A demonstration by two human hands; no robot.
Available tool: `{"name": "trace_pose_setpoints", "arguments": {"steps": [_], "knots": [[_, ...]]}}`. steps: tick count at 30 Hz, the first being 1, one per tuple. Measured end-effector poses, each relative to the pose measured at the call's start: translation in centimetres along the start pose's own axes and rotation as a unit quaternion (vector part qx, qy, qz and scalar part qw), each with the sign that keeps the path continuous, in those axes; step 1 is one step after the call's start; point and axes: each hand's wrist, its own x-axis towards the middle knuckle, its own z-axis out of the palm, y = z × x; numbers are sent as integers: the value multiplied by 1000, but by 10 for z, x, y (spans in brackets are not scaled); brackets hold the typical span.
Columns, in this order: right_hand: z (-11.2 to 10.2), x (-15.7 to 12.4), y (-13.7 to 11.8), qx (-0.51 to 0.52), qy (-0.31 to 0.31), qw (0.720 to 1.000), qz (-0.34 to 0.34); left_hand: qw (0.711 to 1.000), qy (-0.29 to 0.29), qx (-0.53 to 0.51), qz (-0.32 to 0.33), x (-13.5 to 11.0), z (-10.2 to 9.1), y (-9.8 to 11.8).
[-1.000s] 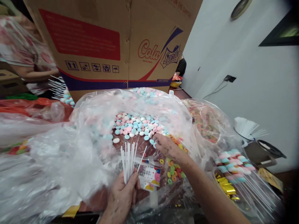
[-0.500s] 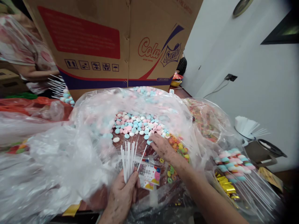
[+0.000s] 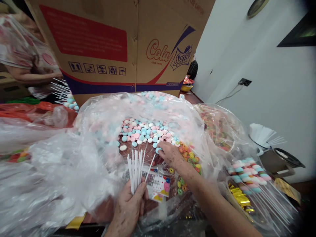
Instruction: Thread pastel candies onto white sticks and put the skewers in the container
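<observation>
My left hand [image 3: 129, 205] is closed round a bundle of white sticks [image 3: 136, 168] that stand upright near the front edge. My right hand [image 3: 170, 153] reaches into an open clear plastic bag [image 3: 98, 131] and pinches a light blue candy disc [image 3: 158, 150] at the near edge of a heap of pink, blue and white candy discs [image 3: 145, 131]. Coloured ring candies [image 3: 189, 156] lie just right of that hand. A printed packet [image 3: 158, 186] lies between my hands.
A large cardboard box [image 3: 118, 49] stands behind the bag. Finished candy skewers [image 3: 249, 176] lie at the right beside gold foil [image 3: 238, 196]. More white sticks [image 3: 264, 135] sit in a holder at far right. Another person [image 3: 27, 56] works at the back left.
My right hand has slid a little left and back along the near edge of the candy heap, closing on a blue disc. My left hand with the sticks has stayed put.
</observation>
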Motion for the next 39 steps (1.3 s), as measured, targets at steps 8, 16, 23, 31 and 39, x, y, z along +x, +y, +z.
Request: {"name": "trace_pose_setpoints", "arguments": {"steps": [8, 16, 23, 31, 39], "knots": [[9, -3, 3, -29, 16, 999, -6, 1000, -2, -5, 5, 0, 0, -2], [16, -2, 7, -9, 42, 997, -63, 1000, 5, 5, 8, -3, 3, 7], [12, 3, -2, -13, 39, 998, -54, 1000, 6, 8, 7, -4, 5, 10], [-5, -7, -4, 130, -9, 991, 44, 1000, 9, 5, -5, -7, 7, 15], [-22, -8, 15, 108, 96, 983, 113, 1000, 4, 8, -5, -1, 2, 3]]}}
